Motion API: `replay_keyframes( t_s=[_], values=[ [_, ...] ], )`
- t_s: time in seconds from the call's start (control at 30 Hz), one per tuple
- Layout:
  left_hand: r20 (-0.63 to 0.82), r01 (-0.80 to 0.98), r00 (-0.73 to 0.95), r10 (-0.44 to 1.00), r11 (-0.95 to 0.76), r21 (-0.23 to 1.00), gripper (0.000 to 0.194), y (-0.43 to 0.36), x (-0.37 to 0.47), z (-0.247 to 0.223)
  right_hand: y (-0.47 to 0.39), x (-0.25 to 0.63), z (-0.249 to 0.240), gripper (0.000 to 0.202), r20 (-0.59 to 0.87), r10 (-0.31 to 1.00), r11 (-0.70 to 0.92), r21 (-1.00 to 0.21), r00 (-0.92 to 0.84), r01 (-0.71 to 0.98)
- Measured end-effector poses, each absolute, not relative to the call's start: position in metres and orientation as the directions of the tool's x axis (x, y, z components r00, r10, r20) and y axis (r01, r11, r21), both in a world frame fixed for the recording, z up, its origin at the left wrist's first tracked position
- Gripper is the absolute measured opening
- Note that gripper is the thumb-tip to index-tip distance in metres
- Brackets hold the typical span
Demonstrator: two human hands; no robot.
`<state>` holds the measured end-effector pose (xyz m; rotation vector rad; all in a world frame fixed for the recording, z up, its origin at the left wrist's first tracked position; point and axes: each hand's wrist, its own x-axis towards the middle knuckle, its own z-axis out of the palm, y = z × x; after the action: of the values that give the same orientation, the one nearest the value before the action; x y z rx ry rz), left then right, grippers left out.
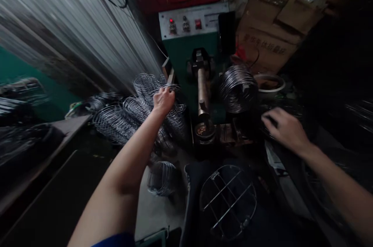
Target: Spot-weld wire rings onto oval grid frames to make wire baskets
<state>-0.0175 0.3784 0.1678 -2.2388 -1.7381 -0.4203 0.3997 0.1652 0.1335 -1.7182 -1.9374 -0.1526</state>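
My left hand [164, 100] is over the stacked wire rings [142, 103], fingers curled round the top of one stack at a thin wire ring [175, 87]. How many rings are in its grasp is hidden. My right hand [285, 128], a little blurred, hovers at the right with thumb and fingers apart and nothing seen between them. A round wire rack [229, 202] with crossing bars lies on my lap. Between the hands stands a green machine [186, 56] with a copper-coloured arm [201, 87] above a small round lower electrode [205, 130].
A coil of wire rings [239, 89] sits right of the machine arm, beside a white bucket [269, 82]. Cardboard boxes [271, 25] are piled behind. Another ring stack [161, 179] stands on the floor. A bench [58, 138] with dark wire parts runs along the left.
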Motion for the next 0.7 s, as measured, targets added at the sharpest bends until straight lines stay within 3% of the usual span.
replay_keyframes(
  t_s=[0.13,0.23,0.3,0.37,0.47,0.53,0.63,0.7],
  values=[
    [0.384,0.970,0.238,0.892,-0.197,-0.144,0.038,0.346,-0.035,0.180,0.256,0.376,0.193,0.029,0.549,0.827,0.155,-0.016,-0.121,0.988],
    [0.389,0.965,0.225,0.893,-0.149,-0.216,0.040,0.306,-0.055,0.176,0.303,0.359,0.206,0.029,0.478,0.861,0.120,0.139,-0.173,0.983],
    [0.397,0.972,0.192,0.898,-0.120,-0.200,0.039,0.272,-0.073,0.159,0.320,0.354,0.206,0.030,0.412,0.884,0.139,0.222,-0.222,0.965],
    [0.372,0.993,0.112,0.921,-0.090,-0.075,0.035,0.231,-0.093,0.129,0.326,0.353,0.203,0.036,0.361,0.889,0.181,0.289,-0.282,0.940],
    [0.285,0.954,0.035,0.958,-0.117,0.275,0.030,0.166,-0.116,0.070,0.324,0.356,0.202,0.042,0.327,0.884,0.208,0.363,-0.333,0.908],
    [0.156,0.867,-0.037,0.987,-0.046,0.496,0.031,0.121,-0.117,0.037,0.322,0.360,0.203,0.041,0.331,0.882,0.197,0.387,-0.335,0.901],
    [-0.120,0.686,0.019,0.993,0.074,0.723,0.051,0.060,-0.090,0.014,0.319,0.366,0.205,0.040,0.374,0.869,0.173,0.382,-0.323,0.908],
    [-0.191,0.587,0.178,0.965,0.052,0.808,0.080,0.028,-0.059,0.013,0.315,0.369,0.207,0.040,0.382,0.860,0.186,0.381,-0.337,0.906]
  ],
)
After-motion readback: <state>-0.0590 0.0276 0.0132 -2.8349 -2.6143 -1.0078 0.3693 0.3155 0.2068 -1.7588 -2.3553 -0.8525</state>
